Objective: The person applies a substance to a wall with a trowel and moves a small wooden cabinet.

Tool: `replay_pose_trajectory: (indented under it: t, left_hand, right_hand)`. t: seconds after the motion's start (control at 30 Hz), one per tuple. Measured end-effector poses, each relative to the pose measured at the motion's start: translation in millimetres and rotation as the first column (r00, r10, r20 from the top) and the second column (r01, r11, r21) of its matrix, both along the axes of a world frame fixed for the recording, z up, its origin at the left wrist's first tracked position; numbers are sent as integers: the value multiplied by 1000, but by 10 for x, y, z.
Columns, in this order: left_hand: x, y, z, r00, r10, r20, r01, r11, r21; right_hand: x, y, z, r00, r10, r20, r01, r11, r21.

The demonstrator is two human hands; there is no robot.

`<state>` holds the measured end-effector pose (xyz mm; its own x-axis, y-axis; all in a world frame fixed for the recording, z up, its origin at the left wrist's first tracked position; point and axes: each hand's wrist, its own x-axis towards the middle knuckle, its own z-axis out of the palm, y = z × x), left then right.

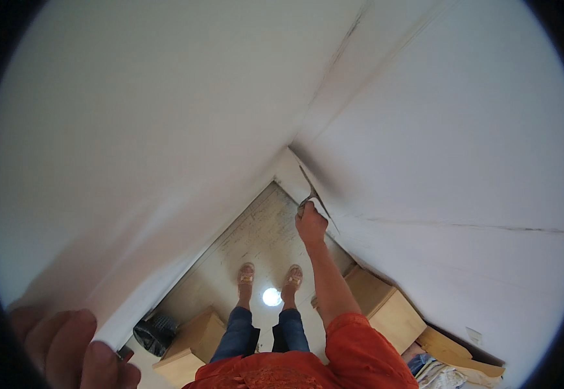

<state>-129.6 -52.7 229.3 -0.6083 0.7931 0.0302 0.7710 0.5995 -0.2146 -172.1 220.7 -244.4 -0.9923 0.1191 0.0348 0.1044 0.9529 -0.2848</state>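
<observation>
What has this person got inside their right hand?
The right hand is closed around a slim, scraper-like tool. Its greyish front part shows beyond the grip; the part inside the hand is covered, so the handle's full shape cannot be seen.

Site: indoor room, apparently in a home; exact room type not determinable. Evidence: white walls point(457, 142) meeting in a corner, the right one bearing a small wall plate point(474, 336); pale, scuffed floor point(249, 227); light wooden furniture point(398, 319) on both sides; black bin point(155, 335) at left; heaped cloths point(442, 375) lower right.
</observation>
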Motion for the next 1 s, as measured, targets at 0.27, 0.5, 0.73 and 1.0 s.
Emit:
replay_pose_trajectory:
  t: [0.27,0.5,0.73,1.0]
  left_hand:
    - [-123,89,-239,986,94,-140,-49,954,297]
    - [-84,99,-354,968,80,-236,35,894,447]
    - [-62,47,-369,971,82,-225,40,872,487]
    - [-36,52,-389,983,99,-155,-15,885,465]
  right_hand:
    - [-51,220,1374,986,15,-167,-36,992,-120]
    - [-230,203,2672,870,21,-493,-116,980,-163]
    - [-443,-67,2999,832,-55,-552,-79,973,-216]
    - [-228,-65,2350,931,-45,-362,-3,991,-132]
